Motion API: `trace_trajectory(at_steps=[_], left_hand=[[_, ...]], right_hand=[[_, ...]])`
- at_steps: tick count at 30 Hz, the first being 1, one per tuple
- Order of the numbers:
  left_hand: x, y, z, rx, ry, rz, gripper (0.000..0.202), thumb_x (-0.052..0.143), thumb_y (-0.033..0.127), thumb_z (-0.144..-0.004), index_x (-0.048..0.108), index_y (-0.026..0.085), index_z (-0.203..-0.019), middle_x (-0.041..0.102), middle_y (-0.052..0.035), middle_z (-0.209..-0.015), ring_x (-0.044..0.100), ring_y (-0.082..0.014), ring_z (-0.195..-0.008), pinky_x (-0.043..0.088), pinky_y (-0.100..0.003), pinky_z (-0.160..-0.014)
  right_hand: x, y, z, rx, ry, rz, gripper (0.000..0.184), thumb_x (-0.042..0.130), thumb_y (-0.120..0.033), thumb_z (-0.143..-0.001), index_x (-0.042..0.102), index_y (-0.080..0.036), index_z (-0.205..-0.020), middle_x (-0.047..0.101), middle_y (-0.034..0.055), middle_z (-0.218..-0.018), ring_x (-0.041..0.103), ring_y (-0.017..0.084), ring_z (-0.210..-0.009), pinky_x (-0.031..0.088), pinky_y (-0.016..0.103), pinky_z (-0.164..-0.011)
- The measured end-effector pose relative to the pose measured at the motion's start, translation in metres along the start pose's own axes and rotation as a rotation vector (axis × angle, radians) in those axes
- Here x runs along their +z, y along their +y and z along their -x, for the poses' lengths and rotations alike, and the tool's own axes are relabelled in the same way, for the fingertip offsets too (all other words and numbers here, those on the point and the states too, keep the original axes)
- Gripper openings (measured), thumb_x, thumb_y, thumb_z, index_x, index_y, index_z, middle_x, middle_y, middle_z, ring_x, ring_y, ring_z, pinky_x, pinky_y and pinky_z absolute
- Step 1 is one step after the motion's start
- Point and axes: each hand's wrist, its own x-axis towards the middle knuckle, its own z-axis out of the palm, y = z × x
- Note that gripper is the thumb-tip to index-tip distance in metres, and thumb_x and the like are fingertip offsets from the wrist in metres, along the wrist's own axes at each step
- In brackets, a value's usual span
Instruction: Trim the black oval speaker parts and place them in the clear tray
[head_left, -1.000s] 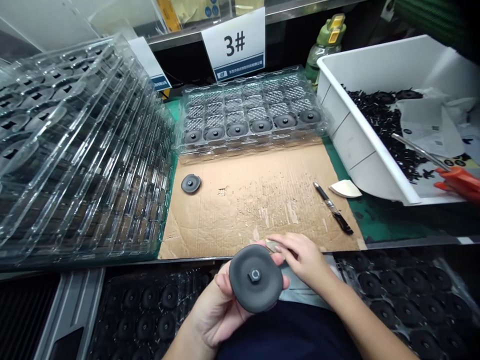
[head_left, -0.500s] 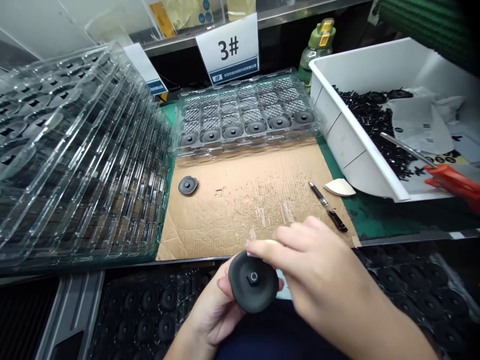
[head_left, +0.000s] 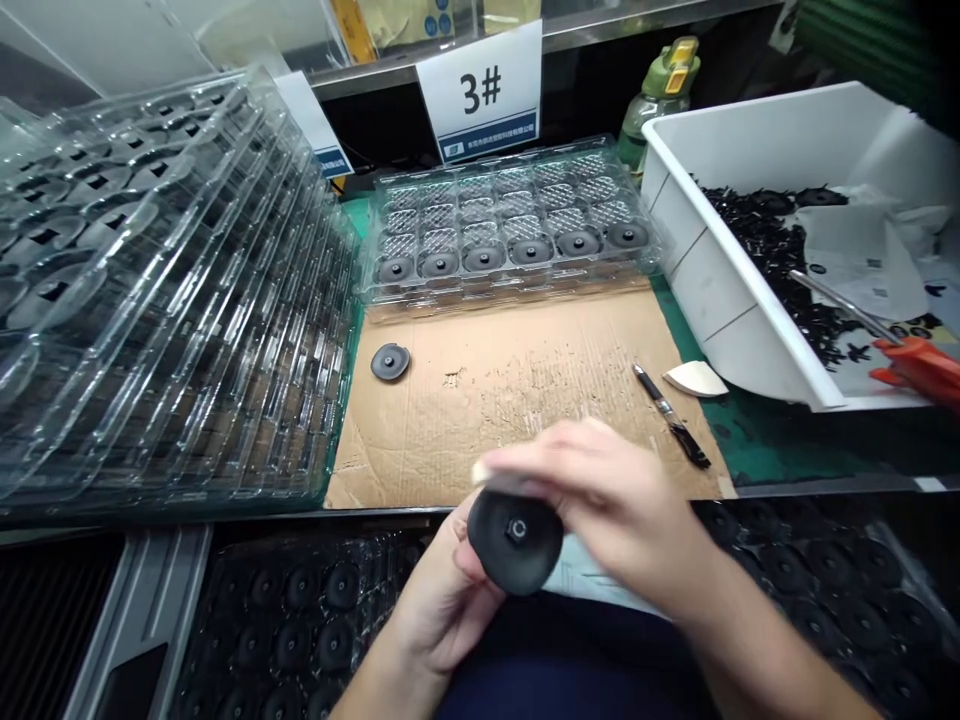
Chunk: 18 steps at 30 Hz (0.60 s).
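Observation:
A black round plastic part (head_left: 510,560), dished with a small hub at its centre, is held over my lap. My left hand (head_left: 457,590) grips it from below and the left, its thumb at the edge. Across the upper rim lies my right hand (head_left: 607,490), blurred, its fingers closed against the part; a whitish spot shows at a fingertip, too smeared to make out. A similar black part (head_left: 390,362) lies on the cardboard sheet (head_left: 420,430). A black craft knife (head_left: 671,415) and a pale wedge-shaped pad (head_left: 696,378) lie to the right.
A clear tray (head_left: 510,280) holds several black parts in its front row. Tall stacked clear trays (head_left: 225,310) stand left. At right, a white bin (head_left: 750,290) contains black scraps and red-handled pliers or cutters (head_left: 922,365). A green-lidded bottle (head_left: 660,100) stands behind. Filled trays (head_left: 292,630) are below the bench.
The view has shifted slightly. The held part has risen a little with my left hand. My right hand's fingers have slid along its upper rim and are now blurred.

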Motion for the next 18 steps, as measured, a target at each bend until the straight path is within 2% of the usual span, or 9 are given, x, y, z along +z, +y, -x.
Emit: trace_trajectory(at_steps=[2, 4, 7, 9, 11, 14, 16, 18], left_hand=[[-0.008, 0.001, 0.003, 0.029, -0.022, 0.044, 0.056, 0.082, 0.037, -0.055, 0.066, 0.025, -0.108, 0.069, -0.0029, -0.112, 0.065, -0.0187, -0.100, 0.047, -0.023, -0.088], [-0.016, 0.004, 0.006, 0.041, -0.044, 0.089, 0.058, 0.080, 0.037, -0.058, 0.064, 0.026, -0.112, 0.067, -0.0054, -0.118, 0.063, -0.0230, -0.105, 0.048, -0.029, -0.091], [-0.022, 0.008, 0.010, 0.048, -0.070, 0.138, 0.054, 0.078, 0.037, -0.060, 0.064, 0.025, -0.111, 0.068, -0.0051, -0.116, 0.064, -0.0244, -0.104, 0.049, -0.032, -0.092], [-0.022, 0.009, 0.011, 0.029, -0.090, 0.153, 0.054, 0.078, 0.037, -0.060, 0.065, 0.025, -0.110, 0.069, -0.0042, -0.115, 0.064, -0.0240, -0.103, 0.049, -0.032, -0.091], [-0.020, 0.009, 0.011, 0.009, -0.098, 0.151, 0.054, 0.078, 0.037, -0.059, 0.065, 0.026, -0.110, 0.069, -0.0037, -0.114, 0.064, -0.0236, -0.103, 0.049, -0.030, -0.091], [-0.017, 0.007, 0.010, 0.009, -0.096, 0.128, 0.055, 0.078, 0.040, -0.059, 0.065, 0.025, -0.110, 0.069, -0.0032, -0.113, 0.065, -0.0225, -0.103, 0.049, -0.026, -0.090], [-0.015, 0.006, 0.010, 0.012, -0.083, 0.109, 0.052, 0.078, 0.039, -0.060, 0.067, 0.023, -0.108, 0.071, -0.0026, -0.107, 0.065, -0.0199, -0.101, 0.048, -0.023, -0.090], [-0.014, 0.004, 0.010, 0.014, -0.054, 0.084, 0.042, 0.078, 0.037, -0.061, 0.070, 0.020, -0.098, 0.073, -0.0009, -0.095, 0.066, -0.0160, -0.095, 0.048, -0.019, -0.087]], right_hand=[[0.003, 0.026, 0.009, 0.219, -0.027, 0.117, 0.029, 0.044, -0.014, -0.090, 0.066, -0.024, -0.106, 0.067, 0.0011, -0.084, 0.059, 0.015, -0.075, 0.039, 0.028, -0.065], [0.014, 0.053, 0.024, 0.331, -0.058, 0.236, 0.029, 0.046, -0.017, -0.088, 0.066, -0.025, -0.107, 0.067, 0.0020, -0.080, 0.060, 0.018, -0.073, 0.041, 0.030, -0.064], [0.037, 0.082, 0.048, 0.354, -0.084, 0.239, 0.029, 0.045, -0.017, -0.087, 0.068, -0.024, -0.104, 0.068, 0.0022, -0.079, 0.062, 0.018, -0.072, 0.044, 0.029, -0.065], [0.046, 0.085, 0.055, 0.361, -0.066, 0.225, 0.028, 0.045, -0.017, -0.087, 0.069, -0.023, -0.101, 0.069, 0.0024, -0.081, 0.063, 0.018, -0.073, 0.046, 0.029, -0.066], [0.043, 0.072, 0.051, 0.382, -0.025, 0.228, 0.025, 0.047, -0.019, -0.088, 0.068, -0.022, -0.101, 0.069, 0.0026, -0.081, 0.062, 0.018, -0.072, 0.046, 0.029, -0.065], [0.023, 0.028, 0.030, 0.329, 0.100, 0.195, 0.025, 0.047, -0.020, -0.091, 0.063, -0.024, -0.110, 0.068, 0.0011, -0.089, 0.061, 0.016, -0.077, 0.044, 0.028, -0.067], [0.012, -0.002, 0.014, 0.063, 0.177, 0.107, 0.029, 0.044, -0.013, -0.092, 0.061, -0.023, -0.114, 0.069, 0.0006, -0.092, 0.060, 0.014, -0.078, 0.041, 0.028, -0.070], [0.008, -0.021, 0.004, -0.139, 0.099, 0.070, 0.030, 0.039, -0.012, -0.093, 0.065, -0.020, -0.106, 0.067, 0.0002, -0.079, 0.055, 0.013, -0.066, 0.036, 0.029, -0.063]])
